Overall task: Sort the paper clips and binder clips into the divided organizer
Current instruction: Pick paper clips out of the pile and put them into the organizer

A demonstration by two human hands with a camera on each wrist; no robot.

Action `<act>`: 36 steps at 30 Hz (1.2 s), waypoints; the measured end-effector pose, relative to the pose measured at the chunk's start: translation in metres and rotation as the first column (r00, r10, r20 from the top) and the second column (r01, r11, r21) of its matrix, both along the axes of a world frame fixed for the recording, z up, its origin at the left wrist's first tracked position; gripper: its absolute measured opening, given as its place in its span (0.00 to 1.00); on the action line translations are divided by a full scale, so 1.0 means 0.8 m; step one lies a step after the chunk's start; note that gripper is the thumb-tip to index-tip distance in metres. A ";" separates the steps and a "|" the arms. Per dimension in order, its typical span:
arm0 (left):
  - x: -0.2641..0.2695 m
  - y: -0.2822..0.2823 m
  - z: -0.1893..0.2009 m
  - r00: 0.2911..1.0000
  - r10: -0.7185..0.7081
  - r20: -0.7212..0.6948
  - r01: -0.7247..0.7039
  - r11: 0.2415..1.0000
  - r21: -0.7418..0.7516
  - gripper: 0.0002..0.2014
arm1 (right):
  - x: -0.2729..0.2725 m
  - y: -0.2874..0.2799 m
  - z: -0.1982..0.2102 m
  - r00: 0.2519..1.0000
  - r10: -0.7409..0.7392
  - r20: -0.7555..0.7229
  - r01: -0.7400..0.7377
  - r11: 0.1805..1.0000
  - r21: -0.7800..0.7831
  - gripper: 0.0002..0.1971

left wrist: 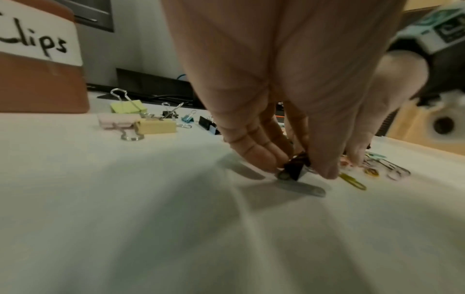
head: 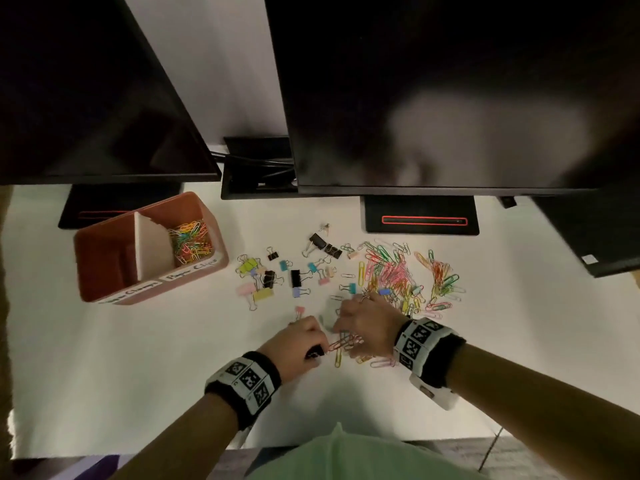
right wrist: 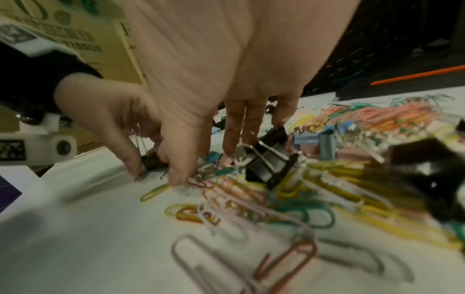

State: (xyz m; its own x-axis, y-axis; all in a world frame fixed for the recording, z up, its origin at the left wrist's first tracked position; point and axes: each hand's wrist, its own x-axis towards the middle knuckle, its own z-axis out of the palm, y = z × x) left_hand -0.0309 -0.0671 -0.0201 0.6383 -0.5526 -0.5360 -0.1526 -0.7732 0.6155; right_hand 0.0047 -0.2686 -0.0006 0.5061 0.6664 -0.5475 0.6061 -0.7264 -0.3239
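My left hand (head: 316,345) pinches a small black binder clip (head: 314,352) just above the white desk; the pinch shows close up in the left wrist view (left wrist: 295,168). Right beside it, my right hand (head: 343,329) has its fingers pointing down with the tips on a few paper clips (head: 343,342); in the right wrist view the thumb (right wrist: 176,175) and fingertips touch the clips. A larger black binder clip (right wrist: 269,159) lies by those fingers. The brown divided organizer (head: 207,216) stands at the left, with colored paper clips in its right compartment (head: 188,242).
Loose binder clips (head: 273,277) lie between the organizer and a wide pile of paper clips (head: 398,271). Two dark monitors (head: 433,98) on stands (head: 420,216) overhang the back of the desk. The desk's front edge (head: 138,455) is near my body.
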 end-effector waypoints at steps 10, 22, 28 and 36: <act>0.016 0.017 0.013 0.893 0.412 0.184 -0.376 0.905 -0.200 0.10 | 0.011 -0.026 -0.015 0.963 -0.253 0.089 0.241 0.963 0.123 0.07; -0.032 0.026 -0.012 0.969 0.041 0.243 -0.045 0.999 0.011 0.22 | -0.012 0.003 -0.017 0.990 -0.049 0.132 0.050 0.999 -0.002 0.24; -0.023 0.004 -0.023 0.950 0.226 0.214 -0.219 0.974 -0.055 0.08 | 0.004 0.033 -0.024 0.974 -0.195 0.111 0.194 0.981 0.025 0.12; -0.027 0.000 -0.030 0.926 0.287 0.244 -0.284 0.958 -0.047 0.05 | 0.012 -0.015 0.005 0.981 -0.195 0.000 0.191 0.963 0.188 0.07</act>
State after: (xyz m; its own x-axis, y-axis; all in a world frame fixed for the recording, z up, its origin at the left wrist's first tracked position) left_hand -0.0527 -0.0669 -0.0438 0.8807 -0.3325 -0.3374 -0.0739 -0.7999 0.5955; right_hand 0.0140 -0.2809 0.0031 0.6442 0.6444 -0.4120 0.4673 -0.7581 -0.4548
